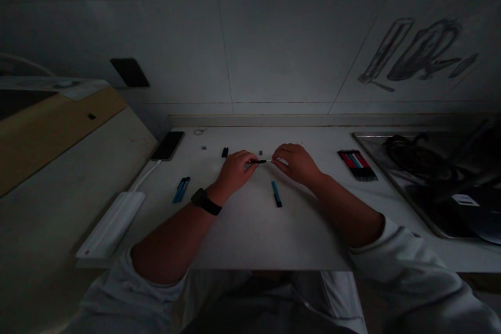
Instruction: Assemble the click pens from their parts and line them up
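Both my hands meet over the middle of a white counter. My left hand, with a dark watch on its wrist, is closed on the dark end of a thin pen part. My right hand pinches the pale end of that same part. A blue pen piece lies on the counter just below my hands. A small black cap sits just behind my left hand.
Two blue pens lie to the left. A phone rests at the back left, with a white charger block and cable nearer me. A pack of coloured pens lies right, beside a gas stove. Tiled wall behind.
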Tool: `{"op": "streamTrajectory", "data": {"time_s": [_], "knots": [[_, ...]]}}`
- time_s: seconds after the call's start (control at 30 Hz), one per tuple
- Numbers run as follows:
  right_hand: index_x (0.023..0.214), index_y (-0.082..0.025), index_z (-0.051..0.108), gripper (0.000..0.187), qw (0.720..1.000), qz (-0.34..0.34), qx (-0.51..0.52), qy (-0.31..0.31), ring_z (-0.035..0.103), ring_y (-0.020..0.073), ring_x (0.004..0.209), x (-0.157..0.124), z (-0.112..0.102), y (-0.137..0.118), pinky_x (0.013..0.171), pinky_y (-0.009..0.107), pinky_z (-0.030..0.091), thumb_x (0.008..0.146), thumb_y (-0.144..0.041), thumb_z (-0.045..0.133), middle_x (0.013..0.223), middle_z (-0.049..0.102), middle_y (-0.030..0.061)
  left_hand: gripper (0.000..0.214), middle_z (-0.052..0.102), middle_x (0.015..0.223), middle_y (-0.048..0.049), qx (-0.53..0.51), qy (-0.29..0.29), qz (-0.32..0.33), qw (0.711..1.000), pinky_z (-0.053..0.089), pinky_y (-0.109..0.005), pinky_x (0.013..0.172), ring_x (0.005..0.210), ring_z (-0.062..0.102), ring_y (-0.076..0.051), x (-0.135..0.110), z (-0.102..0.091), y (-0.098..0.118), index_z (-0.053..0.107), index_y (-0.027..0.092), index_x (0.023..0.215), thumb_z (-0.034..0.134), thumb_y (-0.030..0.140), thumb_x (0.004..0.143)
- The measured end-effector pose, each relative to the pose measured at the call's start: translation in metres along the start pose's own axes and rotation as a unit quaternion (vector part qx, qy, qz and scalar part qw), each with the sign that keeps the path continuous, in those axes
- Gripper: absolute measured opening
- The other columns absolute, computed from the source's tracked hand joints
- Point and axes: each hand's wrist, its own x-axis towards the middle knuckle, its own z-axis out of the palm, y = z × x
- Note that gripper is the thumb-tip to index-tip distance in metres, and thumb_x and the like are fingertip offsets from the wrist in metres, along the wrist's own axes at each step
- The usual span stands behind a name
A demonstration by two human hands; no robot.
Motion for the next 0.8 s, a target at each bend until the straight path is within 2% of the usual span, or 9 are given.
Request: {"op": "streamTrajectory", "data": {"time_s": [0.1,0.17,0.23,0.27,0.33,0.43,0.5,0.67,0.8], "knots": [[0.109,-0.021,0.073,0.028,1.000,0.016,0.017,0.013,0.065,0.0255,0.104,-0.001,0.000,-0.002,0.095,0.037,0.044,0.104,-0.041,0.055,0.113,0.073,0.0117,0.007,0.071,0.097,-0.0040,-0.009,0.007,-0.014,1.000,0.054,-0.037,0.086,0.092,0.067,-0.020,0.000,-0.001,0.000,0.068,0.022,0.101,0.068,0.019,0.095],[0.117,-0.020,0.070,0.030,0.996,0.068,0.025,0.044,0.066,0.0252,0.104,0.000,-0.002,-0.001,0.093,0.036,0.046,0.102,-0.044,0.058,0.115,0.073,0.0121,0.007,0.072,0.099,-0.0044,-0.012,0.023,-0.037,0.999,0.055,-0.036,0.086,0.092,0.067,-0.020,0.000,-0.002,-0.001,0.067,0.021,0.101,0.067,0.019,0.095],[0.117,-0.019,0.069,0.031,0.990,0.134,0.025,0.043,0.067,0.0236,0.098,0.001,-0.006,-0.001,0.086,0.033,0.047,0.101,-0.044,0.059,0.111,0.073,0.0116,0.008,0.072,0.101,-0.0047,-0.011,0.042,-0.060,0.997,0.055,-0.036,0.086,0.090,0.067,-0.019,0.000,-0.002,-0.001,0.066,0.021,0.103,0.066,0.018,0.095],[0.112,-0.019,0.070,0.030,0.987,0.160,0.023,0.015,0.067,0.0225,0.093,0.002,-0.007,-0.001,0.081,0.032,0.046,0.100,-0.044,0.059,0.106,0.074,0.0106,0.009,0.072,0.101,-0.0047,-0.009,0.050,-0.068,0.996,0.055,-0.036,0.086,0.089,0.067,-0.019,0.000,-0.003,-0.001,0.066,0.020,0.104,0.066,0.018,0.095],[0.098,-0.020,0.072,0.033,0.979,0.182,0.017,-0.088,0.066,0.0211,0.084,0.003,-0.010,-0.003,0.073,0.030,0.043,0.101,-0.049,0.056,0.096,0.075,0.0088,0.009,0.071,0.102,-0.0043,-0.004,0.059,-0.073,0.996,0.055,-0.035,0.085,0.087,0.067,-0.018,0.000,-0.002,-0.001,0.065,0.020,0.105,0.065,0.018,0.096],[0.088,-0.021,0.074,0.044,0.956,0.156,0.014,-0.247,0.066,0.0216,0.078,0.001,-0.009,-0.013,0.066,0.030,0.039,0.097,-0.061,0.057,0.087,0.075,0.0081,0.009,0.071,0.101,-0.0036,-0.002,0.064,-0.067,0.996,0.054,-0.034,0.085,0.087,0.066,-0.017,0.000,0.000,-0.002,0.064,0.020,0.105,0.065,0.018,0.096],[0.086,-0.022,0.074,0.046,0.947,0.129,0.004,-0.296,0.066,0.0226,0.078,-0.001,-0.006,-0.022,0.065,0.030,0.038,0.091,-0.066,0.062,0.087,0.075,0.0086,0.009,0.071,0.100,-0.0034,-0.002,0.066,-0.064,0.996,0.054,-0.034,0.086,0.088,0.066,-0.017,0.000,0.001,-0.003,0.064,0.021,0.104,0.066,0.018,0.095],[0.084,-0.021,0.072,0.028,0.955,0.093,-0.011,-0.282,0.066,0.0229,0.079,-0.004,0.000,-0.037,0.064,0.030,0.036,0.089,-0.048,0.066,0.087,0.074,0.0091,0.009,0.071,0.099,-0.0033,-0.006,0.065,-0.056,0.996,0.054,-0.034,0.085,0.089,0.066,-0.018,-0.001,0.001,-0.003,0.064,0.021,0.103,0.065,0.018,0.095],[0.083,-0.020,0.069,0.018,0.957,0.100,0.148,-0.227,0.060,0.0177,0.071,0.000,-0.001,-0.030,0.067,0.029,0.038,0.088,-0.036,0.062,0.078,0.069,0.0037,0.009,0.071,0.100,-0.0040,-0.005,0.068,-0.056,0.996,0.054,-0.034,0.085,0.089,0.066,-0.018,-0.001,0.000,-0.002,0.064,0.021,0.105,0.064,0.018,0.096]]}}
